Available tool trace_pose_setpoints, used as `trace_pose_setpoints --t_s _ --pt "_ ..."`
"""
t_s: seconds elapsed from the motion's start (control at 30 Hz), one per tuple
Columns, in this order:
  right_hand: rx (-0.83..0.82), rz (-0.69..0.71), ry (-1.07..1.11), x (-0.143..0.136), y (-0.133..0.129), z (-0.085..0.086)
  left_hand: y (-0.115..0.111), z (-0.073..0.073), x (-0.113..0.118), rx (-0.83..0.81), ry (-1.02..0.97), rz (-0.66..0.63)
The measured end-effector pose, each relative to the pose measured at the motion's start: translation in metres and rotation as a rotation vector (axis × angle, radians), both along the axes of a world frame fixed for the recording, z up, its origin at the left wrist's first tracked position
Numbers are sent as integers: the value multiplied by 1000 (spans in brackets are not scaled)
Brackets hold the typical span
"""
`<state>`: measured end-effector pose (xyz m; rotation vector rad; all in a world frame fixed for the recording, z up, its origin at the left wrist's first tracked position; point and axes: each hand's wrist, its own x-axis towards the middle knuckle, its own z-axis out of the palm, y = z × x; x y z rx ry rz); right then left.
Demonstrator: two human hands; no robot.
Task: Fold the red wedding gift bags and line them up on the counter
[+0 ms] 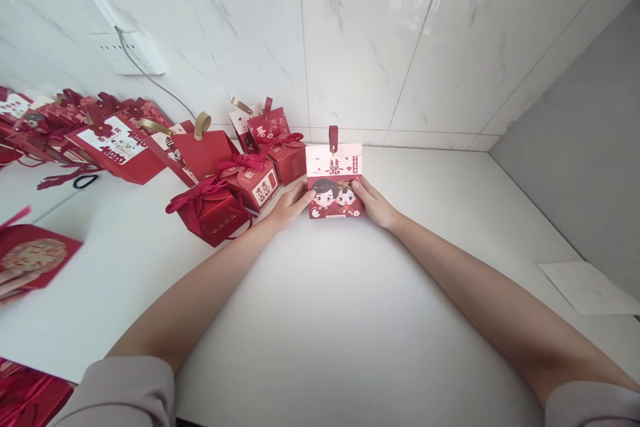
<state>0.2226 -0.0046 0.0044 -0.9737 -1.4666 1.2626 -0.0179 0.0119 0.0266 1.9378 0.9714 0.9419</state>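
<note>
Nearest on the white worktop [330, 320], the left forearm [235, 263] reaches in close beside a ribbon-tied red box [213, 217] with a thin cord handle; a sideways sweep of that arm could catch the cord and drag the box along. A little farther in, the red-and-white gift box [335, 180] is upright between both hands, the left hand [291, 205] gripping one side and the right hand [376, 205] the other, thumbs over the front edges (whether its base touches the worktop, I can't tell). It looks like thin card, so too hard a squeeze could buckle the sides, while uneven pressure might skew it. Just to its left sit two more bow-topped boxes, the carton [253, 185] and the cube [287, 159]; a leftward shift might knock them or crush a bow. Behind them, the strap-topped boxes [267, 125] stand close together near the tiled wall [350, 47], so a push passed backwards could topple one.
</note>
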Motion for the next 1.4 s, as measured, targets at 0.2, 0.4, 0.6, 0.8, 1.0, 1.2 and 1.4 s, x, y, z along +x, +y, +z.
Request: trace_pose_setpoints --t_s 0.2,0.4,0.6,0.8,1.0,1.2,1.4 --pt "-10 16 7 1 0 -1 1 -1 0 -5 -12 -5" --pt "-9 2 -16 1 1 -2 1 -2 -1 -10 -10 -4" --pt "-11 9 3 1 0 -1 0 -1 0 -2 -19 -12" --pt "-9 7 11 1 1 -1 1 -2 -1 0 -13 -9" --pt "-3 0 2 1 1 -2 1 -2 0 3 -15 -17" --pt "-3 -3 -8 1 1 -2 1 -1 0 6 -13 -14" --pt "3 -4 -14 1 0 -1 0 -1 0 1 -22 -7"
